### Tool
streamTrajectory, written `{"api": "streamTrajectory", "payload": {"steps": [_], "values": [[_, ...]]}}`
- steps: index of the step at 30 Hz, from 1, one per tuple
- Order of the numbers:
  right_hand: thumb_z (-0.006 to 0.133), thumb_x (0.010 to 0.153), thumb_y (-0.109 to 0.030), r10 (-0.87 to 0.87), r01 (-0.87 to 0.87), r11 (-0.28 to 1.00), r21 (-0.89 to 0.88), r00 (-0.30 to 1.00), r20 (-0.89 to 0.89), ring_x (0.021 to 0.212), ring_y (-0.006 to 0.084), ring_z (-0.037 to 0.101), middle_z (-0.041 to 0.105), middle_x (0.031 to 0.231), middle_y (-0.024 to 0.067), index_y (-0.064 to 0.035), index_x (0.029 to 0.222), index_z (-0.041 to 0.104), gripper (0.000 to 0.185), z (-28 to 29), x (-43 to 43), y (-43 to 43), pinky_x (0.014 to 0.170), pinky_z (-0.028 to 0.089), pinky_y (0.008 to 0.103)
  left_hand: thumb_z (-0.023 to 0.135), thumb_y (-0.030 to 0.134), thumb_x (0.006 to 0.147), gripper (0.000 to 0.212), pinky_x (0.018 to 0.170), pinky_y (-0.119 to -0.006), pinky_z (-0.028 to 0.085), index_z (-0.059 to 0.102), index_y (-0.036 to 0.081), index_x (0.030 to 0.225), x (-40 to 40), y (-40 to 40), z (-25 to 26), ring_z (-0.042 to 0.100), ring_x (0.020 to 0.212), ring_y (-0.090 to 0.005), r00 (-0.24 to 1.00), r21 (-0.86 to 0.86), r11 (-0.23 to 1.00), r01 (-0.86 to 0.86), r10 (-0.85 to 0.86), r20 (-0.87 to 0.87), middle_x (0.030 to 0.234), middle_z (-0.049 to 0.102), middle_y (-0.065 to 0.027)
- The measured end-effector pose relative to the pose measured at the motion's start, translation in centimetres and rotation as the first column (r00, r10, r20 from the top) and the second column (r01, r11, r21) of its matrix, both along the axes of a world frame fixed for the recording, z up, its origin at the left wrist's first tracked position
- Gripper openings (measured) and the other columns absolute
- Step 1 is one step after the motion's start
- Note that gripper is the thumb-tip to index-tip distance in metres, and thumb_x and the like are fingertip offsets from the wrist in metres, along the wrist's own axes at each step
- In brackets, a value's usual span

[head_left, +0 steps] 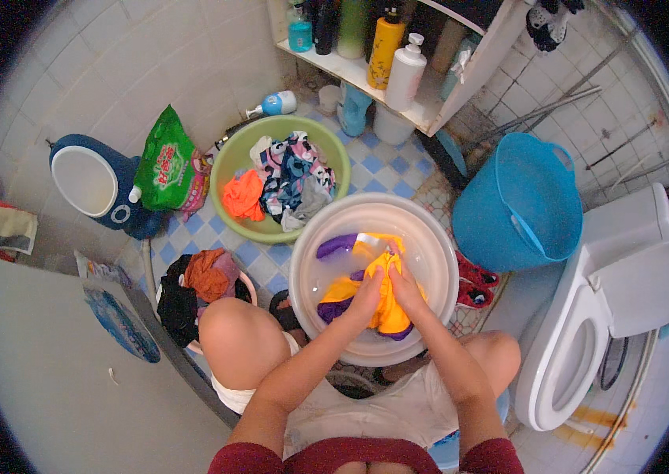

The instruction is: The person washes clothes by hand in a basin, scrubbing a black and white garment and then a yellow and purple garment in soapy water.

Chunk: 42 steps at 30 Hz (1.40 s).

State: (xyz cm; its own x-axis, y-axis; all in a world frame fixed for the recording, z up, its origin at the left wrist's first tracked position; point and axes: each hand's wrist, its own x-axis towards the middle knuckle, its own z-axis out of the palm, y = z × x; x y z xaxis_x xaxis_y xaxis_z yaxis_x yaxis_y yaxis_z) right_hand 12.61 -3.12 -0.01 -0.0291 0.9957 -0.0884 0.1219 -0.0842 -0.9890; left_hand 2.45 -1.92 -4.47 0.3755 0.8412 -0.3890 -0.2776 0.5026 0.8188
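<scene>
Both my hands grip a wet yellow garment with purple parts [392, 308] over a pale pink basin [447, 260] of cloudy water. My left hand [368, 296] holds the cloth from the left, and my right hand [405, 288] holds it from the right, close together. A bunched fold of the cloth sticks up between them. Some of the yellow and purple fabric lies in the water, with a purple end [336, 246] at the basin's far left. The fingertips are partly hidden by the cloth.
A green basin [340, 148] of clothes touches or nearly touches the pink one. Clothes [210, 278] are piled by my left knee. A green detergent bag [162, 166] stands at left. On the right are a blue tub [488, 207], red shoes [476, 281] and a toilet [571, 355].
</scene>
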Motion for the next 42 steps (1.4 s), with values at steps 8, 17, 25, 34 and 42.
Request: {"api": "streamTrajectory", "payload": {"steps": [8, 17, 25, 34, 42], "values": [[0.032, 0.095, -0.025, 0.006, -0.014, 0.993, 0.114, 0.998, 0.064, 0.126, 0.0246, 0.031, 0.033, 0.137, 0.0162, -0.0009, 0.136, 0.026, 0.048, 1.0, -1.0, -0.3, 0.105, 0.021, 0.0325, 0.037, 0.044, 0.092, 0.052, 0.086, -0.029, 0.041, 0.042, 0.004, 0.124, -0.8, -0.2, 3.7, 0.051, 0.103, -0.0165, 0.976, -0.242, 0.965, -0.102, 0.144, 0.166, 0.118, 0.052, -0.0073], [0.038, 0.093, -0.019, -0.12, 0.118, 0.992, -0.043, 0.991, -0.057, 0.11, 0.0192, 0.048, 0.052, 0.12, 0.0102, 0.0, 0.122, 0.047, 0.036, 1.0, 5.0, 1.3, 0.097, 0.033, 0.0294, 0.054, 0.023, 0.087, 0.029, 0.07, -0.026, 0.047, 0.058, -0.003, 0.1, -3.7, 4.6, 6.5, 0.058, 0.078, -0.0121, 0.972, 0.075, 0.97, -0.232, 0.234, -0.019, 0.089, 0.061, -0.0052], [0.037, 0.092, -0.019, -0.032, -0.133, 0.93, 0.342, 0.899, 0.437, 0.129, 0.0238, 0.029, 0.033, 0.138, 0.0152, -0.0005, 0.133, 0.032, 0.045, 0.8, -2.1, -1.8, 0.106, 0.021, 0.0321, 0.038, 0.027, 0.094, 0.038, 0.094, -0.034, 0.038, 0.043, 0.004, 0.123, 0.7, -1.0, 1.1, 0.047, 0.109, -0.0186, 0.948, 0.033, 0.96, -0.278, 0.269, 0.168, 0.118, 0.05, -0.0092], [0.043, 0.087, -0.015, 0.018, -0.034, 0.996, 0.081, 0.982, 0.188, 0.131, 0.031, 0.023, 0.026, 0.14, 0.0202, 0.0007, 0.135, 0.027, 0.053, 1.0, -1.6, -1.1, 0.108, 0.015, 0.0347, 0.034, 0.035, 0.094, 0.048, 0.098, -0.03, 0.032, 0.035, 0.004, 0.131, -0.6, -0.1, 4.7, 0.041, 0.116, -0.0189, 0.979, -0.163, 0.981, -0.103, 0.129, 0.159, 0.125, 0.045, -0.0082], [0.035, 0.094, -0.024, 0.054, -0.084, 0.988, 0.129, 0.975, 0.217, 0.133, 0.0284, 0.02, 0.023, 0.142, 0.0178, 0.0008, 0.136, 0.023, 0.051, 0.1, -2.4, -1.2, 0.108, 0.014, 0.0349, 0.03, 0.038, 0.095, 0.046, 0.093, -0.033, 0.038, 0.04, 0.007, 0.127, -0.7, 0.2, 0.3, 0.05, 0.107, -0.0199, 0.951, -0.207, 0.966, -0.153, 0.201, 0.237, 0.118, 0.051, -0.0079]]}}
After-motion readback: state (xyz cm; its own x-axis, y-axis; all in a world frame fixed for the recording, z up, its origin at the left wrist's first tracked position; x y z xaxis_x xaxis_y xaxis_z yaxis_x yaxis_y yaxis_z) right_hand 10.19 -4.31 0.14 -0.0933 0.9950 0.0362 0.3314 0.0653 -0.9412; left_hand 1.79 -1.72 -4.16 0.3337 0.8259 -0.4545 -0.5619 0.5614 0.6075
